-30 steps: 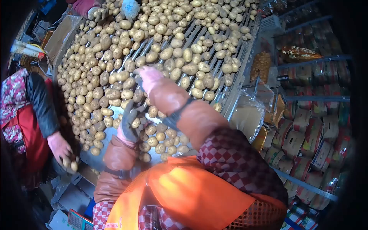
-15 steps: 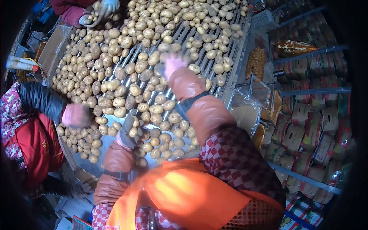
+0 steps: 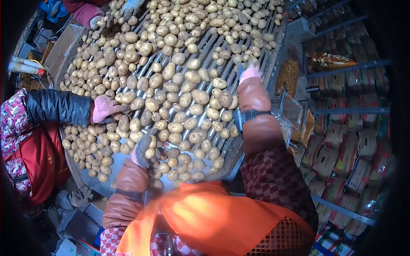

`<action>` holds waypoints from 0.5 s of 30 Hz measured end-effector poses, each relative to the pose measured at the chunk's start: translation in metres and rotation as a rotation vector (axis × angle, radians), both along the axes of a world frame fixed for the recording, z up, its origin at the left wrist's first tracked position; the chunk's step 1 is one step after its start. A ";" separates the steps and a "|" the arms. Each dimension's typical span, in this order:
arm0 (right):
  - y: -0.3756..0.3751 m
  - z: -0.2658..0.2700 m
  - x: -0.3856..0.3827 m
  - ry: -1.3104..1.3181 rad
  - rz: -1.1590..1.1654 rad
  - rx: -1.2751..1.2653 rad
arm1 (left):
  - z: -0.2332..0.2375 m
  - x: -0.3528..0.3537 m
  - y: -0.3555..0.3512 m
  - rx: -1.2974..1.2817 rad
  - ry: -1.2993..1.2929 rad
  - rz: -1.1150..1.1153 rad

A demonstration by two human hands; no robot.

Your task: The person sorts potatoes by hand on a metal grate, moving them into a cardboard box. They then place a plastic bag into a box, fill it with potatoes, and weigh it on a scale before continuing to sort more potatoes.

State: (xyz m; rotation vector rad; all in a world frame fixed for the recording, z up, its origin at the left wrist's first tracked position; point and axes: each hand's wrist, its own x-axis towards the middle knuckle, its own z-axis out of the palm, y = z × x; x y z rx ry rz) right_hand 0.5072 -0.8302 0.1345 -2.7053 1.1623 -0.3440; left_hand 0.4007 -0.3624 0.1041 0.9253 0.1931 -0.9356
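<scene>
Potatoes (image 3: 197, 136) lie spread over a metal roller table (image 3: 200, 55), thinly in the middle and thickly at the far side. My left hand (image 3: 142, 152), in a grey and pink glove, is closed around a couple of small potatoes (image 3: 150, 153) at the near edge. Stretched out to the right side of the table, my right hand (image 3: 249, 72) is somewhat blurred in its pink and grey glove. Its fingers look apart, close to several potatoes (image 3: 237, 58), and nothing shows in them.
A co-worker's pink-gloved hand (image 3: 105, 109) is among potatoes on the left. Another person's gloved hand (image 3: 131, 7) works at the far left. Right of the table's side rail (image 3: 273, 55) are a bag of potatoes (image 3: 288, 77), a grey basket (image 3: 298, 28) and stacked cartons (image 3: 335, 136).
My right hand has swept from mid-table to the right side, and fewer potatoes lie in its path. My left hand stays in place. The co-worker's left-side hand has shifted up and right.
</scene>
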 end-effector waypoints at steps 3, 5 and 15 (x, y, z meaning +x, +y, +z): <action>0.030 0.007 0.008 0.254 -0.002 0.015 | -0.015 0.002 0.003 -0.019 0.049 0.000; 0.038 -0.015 0.017 0.256 0.260 0.158 | -0.018 -0.001 0.003 -0.034 0.067 0.031; -0.024 0.005 0.122 -0.260 0.255 0.331 | -0.009 0.007 0.004 -0.134 0.185 0.018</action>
